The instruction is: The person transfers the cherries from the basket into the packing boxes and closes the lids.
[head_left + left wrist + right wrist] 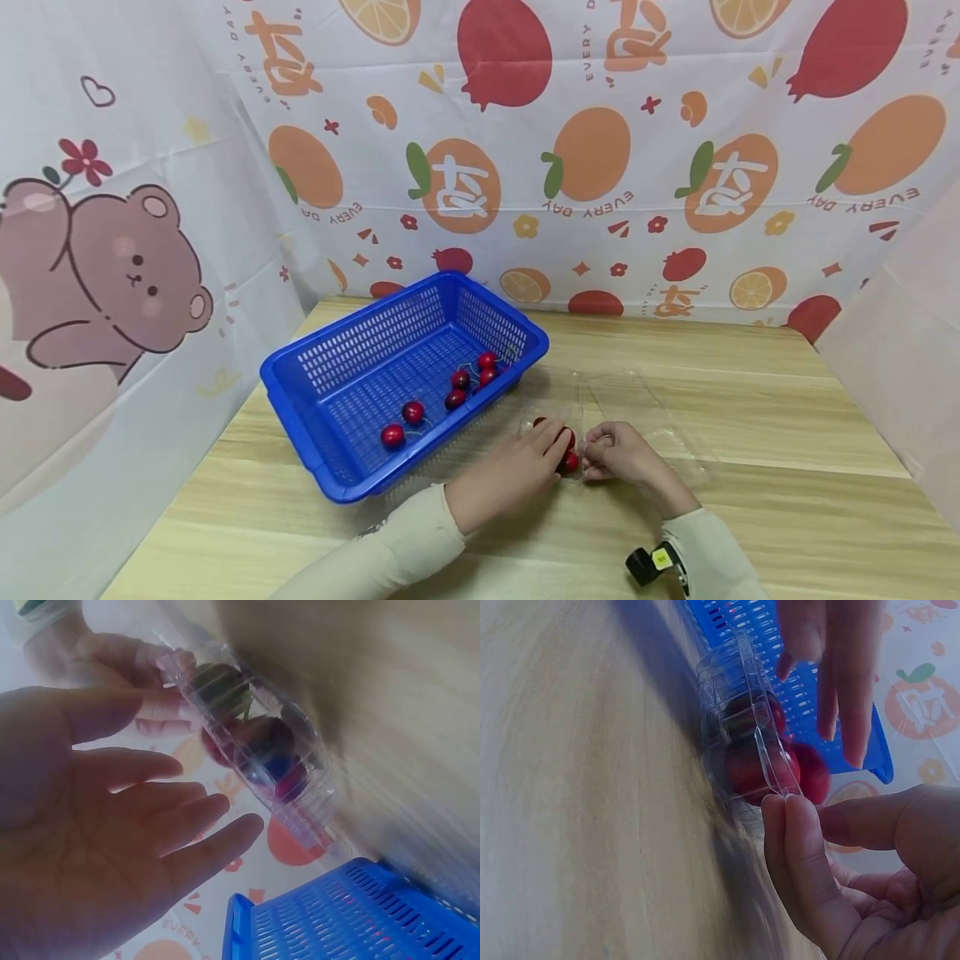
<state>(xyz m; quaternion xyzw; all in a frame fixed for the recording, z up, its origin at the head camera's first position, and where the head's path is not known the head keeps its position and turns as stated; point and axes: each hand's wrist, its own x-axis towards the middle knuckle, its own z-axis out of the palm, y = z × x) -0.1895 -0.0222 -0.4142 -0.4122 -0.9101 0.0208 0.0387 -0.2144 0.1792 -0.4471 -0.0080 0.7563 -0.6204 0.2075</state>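
Note:
A clear plastic clamshell box (pixel 552 383) lies on the table with its lid (pixel 637 398) folded back to the right. Several dark red cherries (pixel 572 462) sit in its near part. My left hand (pixel 517 468) is over these cherries with its fingers extended, partly hiding them; the left wrist view shows its palm and spread fingers holding nothing. At the box's right rim, my right hand (pixel 621 455) pinches the plastic edge between thumb and fingertips. In the right wrist view, the cherries (pixel 754 769) show through the clear wall, right beside those fingertips.
A blue perforated basket (pixel 300 417) stands left of the box, with several cherries (pixel 413 412) on its floor. A printed cloth (pixel 517 250) hangs behind the wooden table (pixel 787 500). A black wrist camera (pixel 643 567) is strapped at the right sleeve.

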